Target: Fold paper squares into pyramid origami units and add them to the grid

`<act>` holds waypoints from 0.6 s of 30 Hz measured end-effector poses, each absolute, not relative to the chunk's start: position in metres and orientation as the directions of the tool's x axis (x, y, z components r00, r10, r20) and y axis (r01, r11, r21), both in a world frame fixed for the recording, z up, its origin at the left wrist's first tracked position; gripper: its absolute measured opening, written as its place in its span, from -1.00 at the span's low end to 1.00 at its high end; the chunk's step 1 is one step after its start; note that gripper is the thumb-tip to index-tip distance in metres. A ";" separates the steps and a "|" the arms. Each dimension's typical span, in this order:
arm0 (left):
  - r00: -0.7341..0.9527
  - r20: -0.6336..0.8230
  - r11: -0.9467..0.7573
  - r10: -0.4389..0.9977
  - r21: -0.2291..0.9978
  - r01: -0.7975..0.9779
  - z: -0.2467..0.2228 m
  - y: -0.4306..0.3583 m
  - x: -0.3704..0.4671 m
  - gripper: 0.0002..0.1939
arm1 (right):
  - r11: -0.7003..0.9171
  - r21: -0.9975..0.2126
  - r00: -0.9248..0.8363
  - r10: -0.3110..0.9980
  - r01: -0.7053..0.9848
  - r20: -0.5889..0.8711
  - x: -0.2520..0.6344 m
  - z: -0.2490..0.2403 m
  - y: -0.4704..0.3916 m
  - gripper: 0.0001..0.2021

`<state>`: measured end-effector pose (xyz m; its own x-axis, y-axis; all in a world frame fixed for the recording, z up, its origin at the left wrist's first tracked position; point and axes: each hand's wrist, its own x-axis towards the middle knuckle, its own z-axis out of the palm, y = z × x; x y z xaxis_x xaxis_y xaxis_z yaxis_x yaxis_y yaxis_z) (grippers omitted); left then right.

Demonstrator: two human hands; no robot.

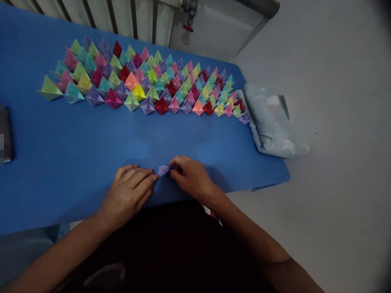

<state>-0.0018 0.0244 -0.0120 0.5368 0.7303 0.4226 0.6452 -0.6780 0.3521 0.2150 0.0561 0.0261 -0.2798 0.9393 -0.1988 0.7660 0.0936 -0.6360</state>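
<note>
A small folded piece of purple paper [163, 170] is held between my two hands, low over the blue table near its front edge. My left hand [131, 191] pinches its left end between thumb and fingers. At its right end, the fingertips of my right hand [191, 177] are closed on the paper. Beyond my hands, several rows of small folded paper boats [148, 106] in purple, green, pink, red, yellow and blue stand along the far side of the table.
The blue tabletop [91, 146] stretches to both sides. A folded grey-blue patterned cloth [269, 122] lies at the right end. At the far left edge sits a dark object [6, 134]. Behind the table are a radiator [143, 20] and a red-handled valve [188, 28].
</note>
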 end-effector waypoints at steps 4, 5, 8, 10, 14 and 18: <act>0.392 0.382 -0.545 0.837 0.519 0.658 -0.008 0.026 -0.006 -0.80 | 0.117 -0.695 -0.277 0.953 0.709 -0.123 0.217 0.020 0.043 -0.85; 0.361 0.366 -0.513 0.858 0.553 0.657 -0.007 0.027 -0.006 -0.80 | 0.127 -0.715 -0.275 0.957 0.688 -0.095 0.218 0.020 0.041 -0.84; 0.311 0.333 -0.455 0.890 0.618 0.641 -0.003 0.031 0.000 -0.81 | 0.180 -0.752 -0.272 0.962 0.634 0.001 0.221 0.017 0.042 -0.85; 0.310 0.310 -0.439 0.899 0.641 0.629 -0.003 0.034 0.006 -0.80 | 0.219 -0.763 -0.285 0.957 0.608 0.048 0.221 0.016 0.046 -0.87; 0.324 0.311 -0.449 0.894 0.630 0.633 -0.005 0.038 0.019 -0.79 | 0.307 -0.779 -0.405 0.911 0.547 0.075 0.218 0.014 0.052 -0.81; 0.358 0.323 -0.482 0.876 0.610 0.630 -0.006 0.039 0.023 -0.78 | 0.337 -0.789 -0.480 0.875 0.513 0.061 0.219 0.011 0.051 -0.79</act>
